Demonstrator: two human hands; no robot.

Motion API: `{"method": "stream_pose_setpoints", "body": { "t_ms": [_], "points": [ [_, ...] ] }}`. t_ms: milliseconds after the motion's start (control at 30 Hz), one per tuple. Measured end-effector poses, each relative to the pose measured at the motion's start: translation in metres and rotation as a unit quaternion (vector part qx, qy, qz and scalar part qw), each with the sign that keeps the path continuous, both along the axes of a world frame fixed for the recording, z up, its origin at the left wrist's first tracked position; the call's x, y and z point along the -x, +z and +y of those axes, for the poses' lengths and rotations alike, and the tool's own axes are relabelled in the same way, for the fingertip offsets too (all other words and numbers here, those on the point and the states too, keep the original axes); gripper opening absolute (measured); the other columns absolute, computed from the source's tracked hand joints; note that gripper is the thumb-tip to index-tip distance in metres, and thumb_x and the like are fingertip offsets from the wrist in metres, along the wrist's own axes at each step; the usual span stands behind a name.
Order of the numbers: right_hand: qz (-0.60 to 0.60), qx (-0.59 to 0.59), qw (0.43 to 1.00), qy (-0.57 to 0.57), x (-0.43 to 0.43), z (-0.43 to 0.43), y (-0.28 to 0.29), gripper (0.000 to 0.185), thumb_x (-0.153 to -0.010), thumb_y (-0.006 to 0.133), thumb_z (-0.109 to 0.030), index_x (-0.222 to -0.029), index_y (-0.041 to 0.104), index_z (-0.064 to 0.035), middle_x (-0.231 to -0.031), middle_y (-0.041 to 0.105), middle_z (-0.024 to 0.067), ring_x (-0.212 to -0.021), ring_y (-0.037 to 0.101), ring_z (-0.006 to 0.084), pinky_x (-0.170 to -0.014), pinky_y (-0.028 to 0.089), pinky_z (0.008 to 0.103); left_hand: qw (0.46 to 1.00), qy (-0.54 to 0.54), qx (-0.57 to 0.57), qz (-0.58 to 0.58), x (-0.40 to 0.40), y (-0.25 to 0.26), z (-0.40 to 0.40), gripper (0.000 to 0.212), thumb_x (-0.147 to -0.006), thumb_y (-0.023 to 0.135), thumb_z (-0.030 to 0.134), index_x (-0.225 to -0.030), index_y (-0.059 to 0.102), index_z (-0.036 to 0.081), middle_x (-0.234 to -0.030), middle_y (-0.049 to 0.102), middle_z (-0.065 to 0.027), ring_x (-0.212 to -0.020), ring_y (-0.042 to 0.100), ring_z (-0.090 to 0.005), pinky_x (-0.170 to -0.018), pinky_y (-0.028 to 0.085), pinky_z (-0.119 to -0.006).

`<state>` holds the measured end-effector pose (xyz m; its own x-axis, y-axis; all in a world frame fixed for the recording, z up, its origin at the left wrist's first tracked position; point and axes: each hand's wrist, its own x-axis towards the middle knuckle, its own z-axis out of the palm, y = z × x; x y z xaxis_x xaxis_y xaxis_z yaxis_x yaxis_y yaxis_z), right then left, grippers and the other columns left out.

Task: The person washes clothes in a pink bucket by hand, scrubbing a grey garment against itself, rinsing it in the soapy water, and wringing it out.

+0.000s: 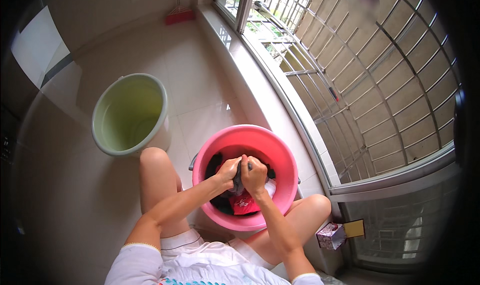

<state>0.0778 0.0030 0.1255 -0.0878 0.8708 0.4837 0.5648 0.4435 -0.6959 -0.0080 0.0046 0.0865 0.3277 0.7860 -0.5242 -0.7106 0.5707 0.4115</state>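
Observation:
A pink plastic bucket [275,142] stands between my knees with clothes in it. Over its middle, my left hand [229,171] and my right hand [255,174] are closed side by side on a dark grey cloth [237,183], bunched between them. The skin of both hands looks wet. Below them in the bucket lie a red garment [244,204] with a pale print, a white cloth [270,187] and black clothing [221,204]. How far the grey cloth reaches down is hidden by my hands.
To the left on the tiled floor stands a pale green bucket [131,112], with no clothes visible inside. A tiled window ledge [258,86] and barred window [360,82] run along the right. A patterned box [331,235] sits beside my right knee. A red broom [180,16] leans far back.

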Motion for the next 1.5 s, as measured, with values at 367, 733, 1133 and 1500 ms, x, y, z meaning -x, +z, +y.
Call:
{"method": "stream_pose_setpoints", "body": {
  "t_ms": [367,733,1133,1500],
  "points": [
    [0.073,0.152,0.985,0.024,-0.036,0.015,0.001,0.020,-0.079,0.056,-0.018,-0.068,0.053,-0.0016,-0.063,0.053,0.0085,-0.057,0.051,0.0193,-0.053,0.040,0.0283,0.987,-0.096,-0.080,0.101,0.009,0.043,-0.003,0.025,-0.089,0.040,0.024,-0.087,0.053,0.003,-0.077,0.057,-0.0042,-0.063,0.056,-0.0114,-0.058,0.049,-0.026],
    [0.135,0.326,0.903,0.246,-0.061,0.010,0.043,0.033,-0.068,0.065,-0.007,-0.100,0.057,-0.0044,-0.087,0.055,0.0019,-0.077,0.050,0.0091,-0.069,0.041,0.0224,0.713,-0.218,-0.463,0.480,0.058,0.063,0.016,0.027,-0.064,0.066,0.019,-0.080,0.059,-0.001,-0.073,0.057,-0.0075,-0.069,0.053,-0.0132,-0.064,0.041,-0.026],
    [0.001,0.260,0.938,0.230,-0.086,0.019,0.005,0.027,-0.059,0.068,-0.008,-0.085,0.059,-0.0026,-0.101,0.051,0.0108,-0.096,0.050,0.0235,-0.080,0.041,0.0315,0.833,-0.222,-0.386,0.328,0.054,0.073,0.002,0.018,-0.061,0.055,0.001,-0.080,0.052,0.002,-0.067,0.047,0.0003,-0.064,0.045,-0.0070,-0.057,0.038,-0.021],
    [0.188,0.169,0.967,0.021,-0.038,0.002,0.026,0.035,-0.066,0.044,0.003,-0.100,0.047,-0.0034,-0.078,0.053,0.0111,-0.072,0.054,0.0210,-0.069,0.043,0.0297,0.986,-0.051,-0.156,-0.014,0.019,0.038,0.005,0.027,-0.086,0.049,0.025,-0.102,0.051,0.004,-0.095,0.056,-0.0057,-0.089,0.055,-0.0134,-0.077,0.047,-0.025]
  ]
}}
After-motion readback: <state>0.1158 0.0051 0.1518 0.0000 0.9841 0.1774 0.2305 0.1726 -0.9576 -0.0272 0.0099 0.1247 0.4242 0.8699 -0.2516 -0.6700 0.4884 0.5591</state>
